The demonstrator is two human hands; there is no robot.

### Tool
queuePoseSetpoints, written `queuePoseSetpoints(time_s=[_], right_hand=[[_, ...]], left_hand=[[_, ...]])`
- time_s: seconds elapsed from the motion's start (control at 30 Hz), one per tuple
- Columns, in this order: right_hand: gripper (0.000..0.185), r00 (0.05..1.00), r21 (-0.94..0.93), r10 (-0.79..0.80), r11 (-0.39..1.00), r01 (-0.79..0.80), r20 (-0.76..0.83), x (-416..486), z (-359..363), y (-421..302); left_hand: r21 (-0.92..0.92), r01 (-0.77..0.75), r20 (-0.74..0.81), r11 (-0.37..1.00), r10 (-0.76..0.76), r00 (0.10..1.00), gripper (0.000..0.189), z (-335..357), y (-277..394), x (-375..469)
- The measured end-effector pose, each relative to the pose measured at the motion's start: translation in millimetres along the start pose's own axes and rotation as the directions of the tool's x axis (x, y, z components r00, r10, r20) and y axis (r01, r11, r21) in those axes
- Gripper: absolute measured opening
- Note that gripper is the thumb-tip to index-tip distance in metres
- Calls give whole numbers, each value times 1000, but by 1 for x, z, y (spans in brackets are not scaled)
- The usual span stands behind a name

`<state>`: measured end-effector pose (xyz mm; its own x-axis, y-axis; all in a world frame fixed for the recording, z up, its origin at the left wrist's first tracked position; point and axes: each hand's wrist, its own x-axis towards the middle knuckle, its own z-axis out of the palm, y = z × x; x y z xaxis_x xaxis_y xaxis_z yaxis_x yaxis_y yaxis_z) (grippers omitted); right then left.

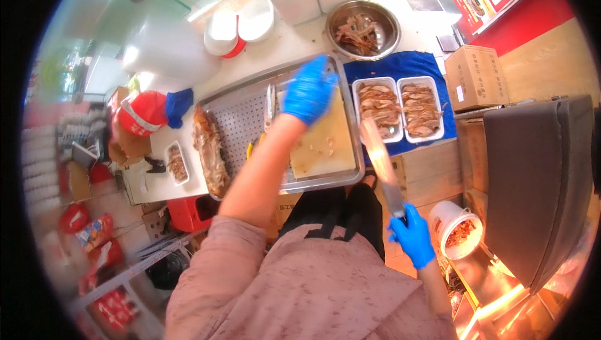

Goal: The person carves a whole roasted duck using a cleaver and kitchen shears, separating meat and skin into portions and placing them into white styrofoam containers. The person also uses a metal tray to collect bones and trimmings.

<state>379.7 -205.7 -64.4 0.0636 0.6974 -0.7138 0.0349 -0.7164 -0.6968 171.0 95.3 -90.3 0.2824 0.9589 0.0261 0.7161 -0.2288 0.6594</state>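
My left hand (307, 91), in a blue glove and blurred, is over the far left part of a yellowish cutting board (324, 147). Its palm side is hidden, so I cannot see what its fingers do. The board lies in a perforated metal tray (239, 103) and carries a few meat scraps. Beside my left hand lie metal scissors or tongs (269, 105). A long piece of roasted meat (209, 152) rests along the tray's left rim. Low on the right, my gloved right hand (413, 236) grips a broad-bladed knife (382, 159), its tip near two white containers of sliced meat (379, 105).
Beyond the containers, a steel bowl (394, 39) holds bones. A blue cloth (425, 63) lies under the containers. A small container of meat (177, 164) sits left of the tray. To my right are a white bucket (443, 220), a carton (479, 77) and a dark padded panel (530, 175).
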Motion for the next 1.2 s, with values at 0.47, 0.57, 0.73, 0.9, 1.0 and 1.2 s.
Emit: queuePoseSetpoints(time_s=[0.47,0.57,0.73,0.9,1.0,1.2], right_hand=[[20,610,-537,-763,430,726,214,173,209,-104],[33,480,-603,-868,318,732,124,201,141,-108],[82,565,-705,-737,173,687,370,215,104,-117],[53,602,-699,-674,176,693,428,173,111,-74],[24,609,-699,-715,237,674,344,165,123,-42],[18,667,-667,-715,394,633,210,155,109,-39]], left_hand=[[-218,198,-224,956,-246,943,32,-100,-87,-173],[-166,149,-76,975,-163,984,41,-89,-80,-157],[182,-1,201,983,-36,979,82,-38,-78,-97],[236,-117,345,965,29,938,88,-14,-68,-112],[146,-115,247,983,76,966,53,13,-76,-138],[24,-8,218,1000,2,976,13,22,-60,-136]])
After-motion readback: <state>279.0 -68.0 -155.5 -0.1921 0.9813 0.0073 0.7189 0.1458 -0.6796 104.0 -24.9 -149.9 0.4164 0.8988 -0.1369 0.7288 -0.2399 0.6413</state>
